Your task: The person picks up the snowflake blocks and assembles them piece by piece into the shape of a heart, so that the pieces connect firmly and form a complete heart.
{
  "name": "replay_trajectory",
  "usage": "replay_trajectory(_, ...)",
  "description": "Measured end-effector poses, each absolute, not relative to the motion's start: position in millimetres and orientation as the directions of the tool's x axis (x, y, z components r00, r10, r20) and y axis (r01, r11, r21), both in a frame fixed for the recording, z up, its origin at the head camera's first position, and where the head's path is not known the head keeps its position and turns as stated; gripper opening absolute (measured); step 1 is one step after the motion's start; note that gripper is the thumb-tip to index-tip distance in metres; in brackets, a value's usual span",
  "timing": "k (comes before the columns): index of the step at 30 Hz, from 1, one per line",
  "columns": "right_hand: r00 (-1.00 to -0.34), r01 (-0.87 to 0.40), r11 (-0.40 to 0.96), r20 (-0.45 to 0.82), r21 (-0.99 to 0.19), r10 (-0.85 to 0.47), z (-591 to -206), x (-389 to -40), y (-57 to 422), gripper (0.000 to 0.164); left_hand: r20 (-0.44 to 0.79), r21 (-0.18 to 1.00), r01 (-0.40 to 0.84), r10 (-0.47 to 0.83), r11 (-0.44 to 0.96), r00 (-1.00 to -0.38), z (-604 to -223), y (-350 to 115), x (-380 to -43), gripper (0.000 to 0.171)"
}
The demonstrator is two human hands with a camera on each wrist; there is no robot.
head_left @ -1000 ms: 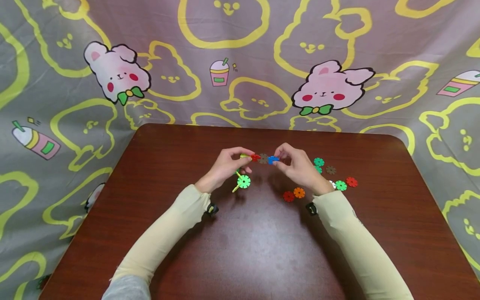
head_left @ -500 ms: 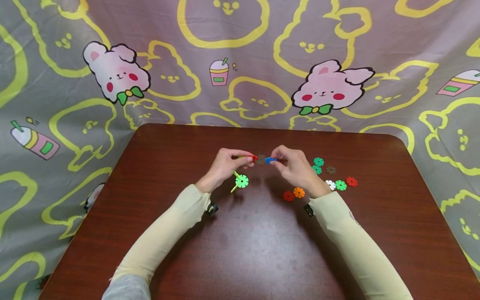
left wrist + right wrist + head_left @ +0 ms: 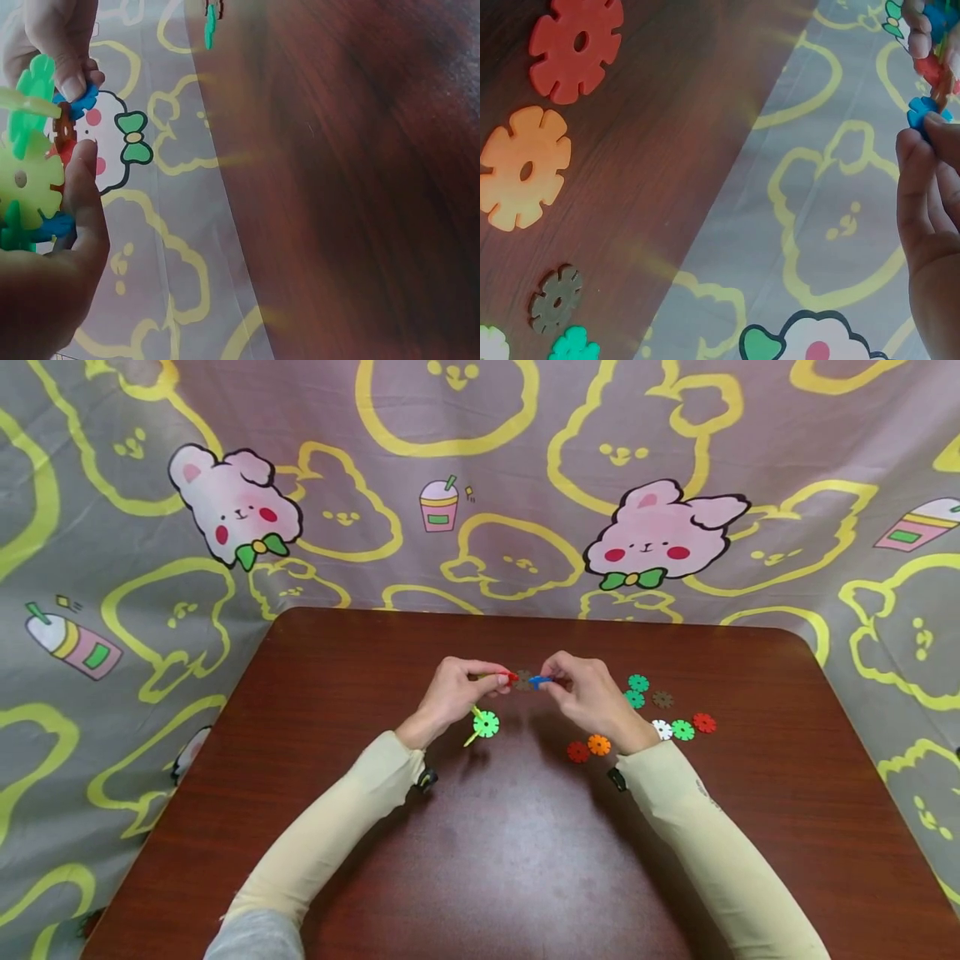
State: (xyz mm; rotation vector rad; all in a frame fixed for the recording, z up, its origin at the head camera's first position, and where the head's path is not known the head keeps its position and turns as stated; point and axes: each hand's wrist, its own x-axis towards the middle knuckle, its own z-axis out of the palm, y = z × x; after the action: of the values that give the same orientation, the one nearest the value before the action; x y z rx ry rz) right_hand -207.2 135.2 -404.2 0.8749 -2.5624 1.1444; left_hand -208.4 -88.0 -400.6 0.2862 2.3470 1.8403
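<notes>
My left hand (image 3: 450,693) pinches a red notched plastic disc (image 3: 513,677) between thumb and fingers, above the table. That disc belongs to a linked cluster, with a light green disc (image 3: 487,724) hanging below the hand. In the left wrist view a yellow-green disc (image 3: 34,184) and a second blue disc (image 3: 56,225) sit in the cluster too. A brown disc (image 3: 523,680) stands between the red one and a blue disc (image 3: 537,682). My right hand (image 3: 592,693) pinches this blue disc, which meets the brown one's edge. Fingers partly hide how the slots fit.
On the brown table (image 3: 480,860), loose discs lie around the right forearm: red (image 3: 578,752) and orange (image 3: 598,744) inside it, white (image 3: 662,729), green (image 3: 682,730), another red (image 3: 704,722), brown (image 3: 663,699) and teal (image 3: 638,682) beyond. A patterned cloth (image 3: 510,568) hangs behind.
My right hand has shifted slightly left with the blue disc, and the brown disc has moved left with it. The left fingers now cover more of the red disc. The loose discs stay put.
</notes>
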Motion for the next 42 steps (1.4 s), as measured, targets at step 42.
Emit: replay_trajectory(42, -0.935, -0.246, 0.748, -0.054, -0.616, -0.352, -442.4, -245.4, 251.3, 0.037, -0.078, 0.972, -0.021, 0.237, 0.235, -0.968, -407.2, -96.8, -210.9, 0.018)
